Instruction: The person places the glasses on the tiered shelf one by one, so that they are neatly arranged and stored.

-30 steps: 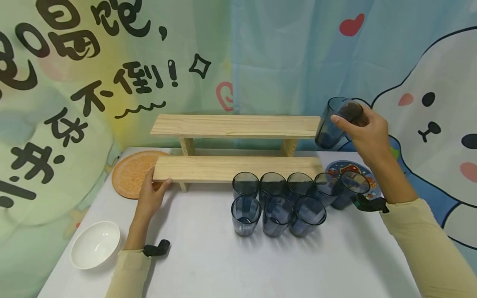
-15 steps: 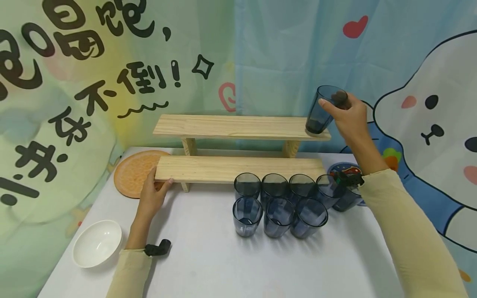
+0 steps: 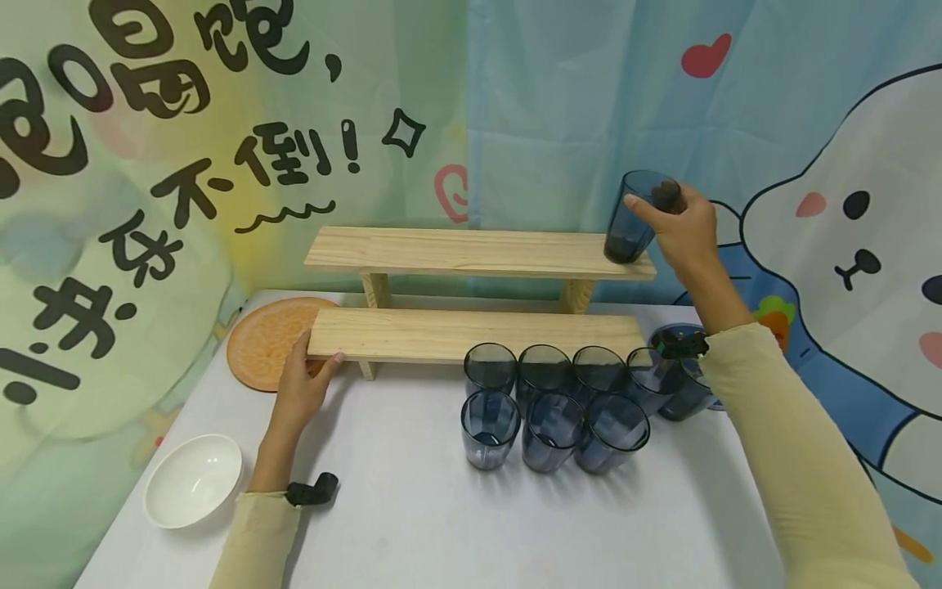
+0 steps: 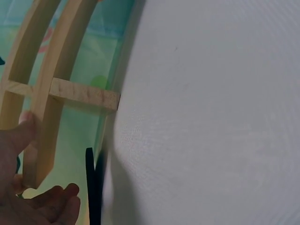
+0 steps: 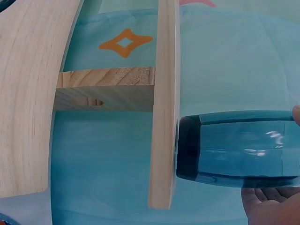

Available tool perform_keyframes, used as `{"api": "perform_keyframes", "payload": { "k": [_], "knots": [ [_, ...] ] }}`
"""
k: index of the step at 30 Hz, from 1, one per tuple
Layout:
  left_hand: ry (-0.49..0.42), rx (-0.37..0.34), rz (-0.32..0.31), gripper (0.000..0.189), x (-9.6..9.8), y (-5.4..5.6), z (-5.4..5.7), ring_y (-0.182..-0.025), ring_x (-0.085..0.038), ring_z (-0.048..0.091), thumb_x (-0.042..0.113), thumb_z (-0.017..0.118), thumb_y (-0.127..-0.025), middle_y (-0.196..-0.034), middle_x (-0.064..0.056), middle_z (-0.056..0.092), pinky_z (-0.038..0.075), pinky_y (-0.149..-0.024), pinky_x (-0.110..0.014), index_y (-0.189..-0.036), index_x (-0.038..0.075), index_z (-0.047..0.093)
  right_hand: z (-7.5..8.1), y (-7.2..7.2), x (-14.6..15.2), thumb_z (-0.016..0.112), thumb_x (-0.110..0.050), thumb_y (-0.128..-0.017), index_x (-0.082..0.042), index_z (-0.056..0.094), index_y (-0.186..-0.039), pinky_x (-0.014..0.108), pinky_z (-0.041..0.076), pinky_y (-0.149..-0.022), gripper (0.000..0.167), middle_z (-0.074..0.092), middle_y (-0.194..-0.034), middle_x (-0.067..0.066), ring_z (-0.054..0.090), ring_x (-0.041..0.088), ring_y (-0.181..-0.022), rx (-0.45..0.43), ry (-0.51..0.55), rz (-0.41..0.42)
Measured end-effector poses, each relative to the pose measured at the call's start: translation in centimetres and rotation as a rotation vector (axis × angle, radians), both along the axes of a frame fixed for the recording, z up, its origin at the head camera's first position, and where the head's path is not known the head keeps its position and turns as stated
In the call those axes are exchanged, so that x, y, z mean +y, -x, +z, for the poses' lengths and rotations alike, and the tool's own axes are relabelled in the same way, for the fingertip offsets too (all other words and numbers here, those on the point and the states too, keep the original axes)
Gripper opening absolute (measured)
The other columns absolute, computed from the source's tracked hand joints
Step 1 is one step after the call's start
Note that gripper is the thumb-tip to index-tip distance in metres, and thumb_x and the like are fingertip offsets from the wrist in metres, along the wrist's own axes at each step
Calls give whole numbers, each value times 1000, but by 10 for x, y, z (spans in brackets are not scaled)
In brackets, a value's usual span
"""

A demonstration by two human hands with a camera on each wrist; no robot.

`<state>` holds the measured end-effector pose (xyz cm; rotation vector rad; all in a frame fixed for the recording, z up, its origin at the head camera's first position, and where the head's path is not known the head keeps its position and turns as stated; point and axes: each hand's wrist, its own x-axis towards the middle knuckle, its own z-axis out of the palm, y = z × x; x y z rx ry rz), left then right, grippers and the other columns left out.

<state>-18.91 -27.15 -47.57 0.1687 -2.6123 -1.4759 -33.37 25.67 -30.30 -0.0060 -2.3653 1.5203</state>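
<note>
A two-tier wooden shelf stands on the table, with an upper board (image 3: 456, 250) and a lower board (image 3: 441, 331). My left hand (image 3: 300, 386) grips the left end of the lower board; in the left wrist view the thumb (image 4: 24, 130) presses on the board and the other fingers curl below its end. A dark blue glass tumbler (image 3: 628, 227) stands upright at the right end of the upper board. Its base meets the wood in the right wrist view. My right hand (image 3: 688, 233) holds the tumbler near its rim, thumb on the near side.
Several matching tumblers (image 3: 490, 433) stand upright in two rows before the lower board's right half. A white bowl (image 3: 193, 483) sits front left, and a round orange mat (image 3: 257, 352) lies behind it. The right sleeve (image 3: 780, 425) partly hides a blue round mat (image 3: 673, 329).
My right hand has carried the tumbler leftward from beside the shelf onto the upper board's right end. It has barely moved in the last half second. The left hand keeps its grip.
</note>
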Motion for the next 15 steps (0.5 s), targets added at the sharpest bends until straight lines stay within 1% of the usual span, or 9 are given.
{"api": "perform_keyframes", "payload": {
  "k": [5, 7, 9, 11, 13, 15],
  "knots": [
    [-14, 6, -2, 82, 0, 1, -1, -148, -47, 41, 29, 61, -109, -165, -33, 28, 38, -123, -54, -167, -1, 12, -2, 1, 2, 75, -54, -94, -11, 58, -138, 43, 41, -111, 65, 52, -114, -12, 49, 11, -119, -16, -2, 6],
    [-21, 9, -5, 82, 0, 1, 0, -148, -47, 41, 29, 61, -109, -165, -33, 28, 37, -123, -54, -167, -1, 12, -2, 1, 2, 75, -54, -94, -12, 57, -139, 42, 41, -111, 64, 52, -114, -12, 49, 10, -119, -17, 2, 11],
    [-22, 9, -5, 82, 0, 1, 0, -148, -47, 41, 28, 61, -109, -165, -33, 28, 38, -123, -54, -167, -1, 13, -3, 1, 2, 75, -53, -95, -14, 57, -134, 40, 42, -106, 58, 51, -113, -11, 49, 9, -115, -14, 1, 15],
    [-21, 8, -6, 82, 0, 1, 0, -148, -47, 41, 28, 61, -109, -165, -33, 28, 38, -123, -54, -167, -1, 12, -4, 2, 2, 75, -52, -96, -14, 56, -132, 38, 41, -103, 56, 50, -114, -10, 48, 10, -114, -14, 4, 26],
    [-21, 8, -5, 81, -1, 1, -1, -148, -47, 41, 27, 61, -109, -165, -32, 28, 37, -123, -54, -167, -1, 12, -4, 2, 2, 74, -50, -97, -12, 54, -139, 37, 42, -105, 60, 51, -121, -8, 48, 13, -121, -16, 14, 41],
    [-21, 9, -6, 81, -1, 2, -1, -148, -47, 41, 27, 61, -109, -165, -32, 28, 37, -123, -54, -167, -1, 12, -4, 2, 2, 73, -49, -98, -10, 48, -150, 38, 41, -113, 69, 51, -135, -2, 47, 18, -132, -24, 26, 57]
  ]
}}
